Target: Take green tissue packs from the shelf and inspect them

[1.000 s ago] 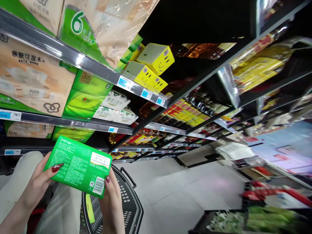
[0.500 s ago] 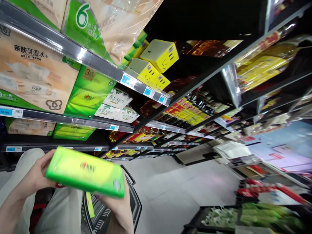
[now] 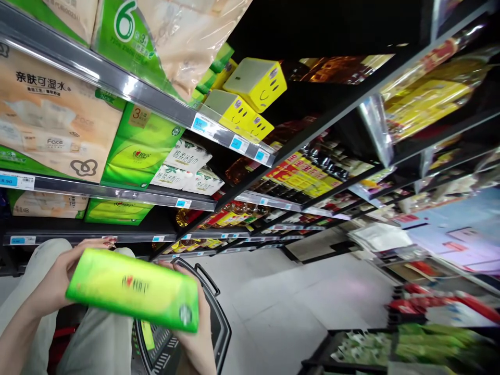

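Observation:
A green and yellow tissue pack (image 3: 130,294) with a red heart logo is held level above my knees. My left hand (image 3: 64,276) grips its left end, fingers along the far top edge. Around the right end wraps my right hand (image 3: 199,323), its fingertips showing past the far edge. Below the pack and partly covered by it stands a dark shopping basket (image 3: 221,328). A yellow-green item (image 3: 147,333) shows inside the basket.
Shelves (image 3: 156,200) on the left hold large tissue bundles (image 3: 54,120), green packs (image 3: 138,151) and white face-towel packs (image 3: 187,156). Bottles (image 3: 304,172) fill racks further along. A tiled floor (image 3: 273,297) runs beside a produce stand (image 3: 363,346) at lower right.
The tissue pack has moved slightly down and tilted, still in both hands. Fingers of both hands now show over its far edge. The view has shifted a little.

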Motion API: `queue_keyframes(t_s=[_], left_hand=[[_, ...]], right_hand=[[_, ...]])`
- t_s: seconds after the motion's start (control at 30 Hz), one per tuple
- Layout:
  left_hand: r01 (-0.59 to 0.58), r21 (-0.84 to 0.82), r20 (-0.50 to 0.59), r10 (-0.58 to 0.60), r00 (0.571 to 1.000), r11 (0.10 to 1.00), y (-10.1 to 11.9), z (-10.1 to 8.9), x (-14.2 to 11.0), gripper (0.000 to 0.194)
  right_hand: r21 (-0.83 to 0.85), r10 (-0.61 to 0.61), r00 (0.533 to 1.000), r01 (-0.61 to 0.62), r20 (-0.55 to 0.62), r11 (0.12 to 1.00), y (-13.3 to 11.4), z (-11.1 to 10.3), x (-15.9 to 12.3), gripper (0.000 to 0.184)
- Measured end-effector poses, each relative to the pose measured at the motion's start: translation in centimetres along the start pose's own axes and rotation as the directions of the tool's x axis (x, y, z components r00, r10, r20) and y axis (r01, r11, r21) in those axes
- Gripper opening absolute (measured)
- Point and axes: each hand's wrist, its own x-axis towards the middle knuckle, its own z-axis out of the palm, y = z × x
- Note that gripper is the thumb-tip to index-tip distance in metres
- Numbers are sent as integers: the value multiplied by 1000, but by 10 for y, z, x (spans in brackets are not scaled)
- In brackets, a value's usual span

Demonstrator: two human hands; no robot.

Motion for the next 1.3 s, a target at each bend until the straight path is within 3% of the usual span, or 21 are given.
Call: queue_keyframes(t_s=[0.07,0.13,0.3,0.43,0.5,0.57,0.63,0.7,0.73,0.8,0.87,0.93,1.03,1.1,1.2,1.3], left_hand=[[156,-103,-5,-157,988,982,4,4,0,63],[236,-171,-35,-246,969,957,6,9,0,58],[277,-158,-44,-287,957,948,-1,15,6,42],[305,-119,54,-301,952,945,-16,11,11,45],[280,-94,118,-268,956,956,-26,10,14,52],[237,-49,207,-223,953,970,-38,14,17,60],[176,11,357,-169,919,984,-54,23,19,55],[67,86,507,-102,856,994,-71,38,19,38],[-4,125,566,-68,821,992,-80,47,18,35],[-134,242,633,-51,772,961,-97,64,14,52],[-198,402,636,-117,763,894,-111,75,10,75],[-205,544,590,-197,783,813,-120,76,9,81],[-170,686,493,-281,823,707,-131,57,19,64],[-144,770,419,-321,849,622,-137,34,30,53],[-122,890,282,-322,904,439,-147,-9,44,54],[-65,967,139,-296,945,246,-151,-53,43,58]], right_hand=[[36,159,987,-159,3,987,2,-1,4,65],[52,244,970,-244,21,968,4,0,8,58],[40,308,951,-307,1,951,9,-1,11,44],[105,380,924,-383,48,918,12,-15,13,57],[225,513,851,-525,114,821,15,-27,15,71],[292,652,733,-678,194,675,22,-41,14,76],[265,741,621,-782,257,564,34,-57,7,69],[201,799,544,-839,258,506,49,-78,-8,60],[166,828,516,-856,219,490,57,-90,-17,59],[115,870,487,-871,72,478,74,-117,-36,55],[84,874,481,-870,-68,486,91,-150,-53,53],[58,851,498,-857,-167,513,112,-185,-66,53],[5,781,520,-831,-346,556,151,-232,-80,49],[-35,732,504,-833,-459,552,183,-250,-88,43],[-80,697,470,-854,-542,514,235,-256,-101,32],[-107,695,487,-851,-529,514,278,-246,-112,28]])
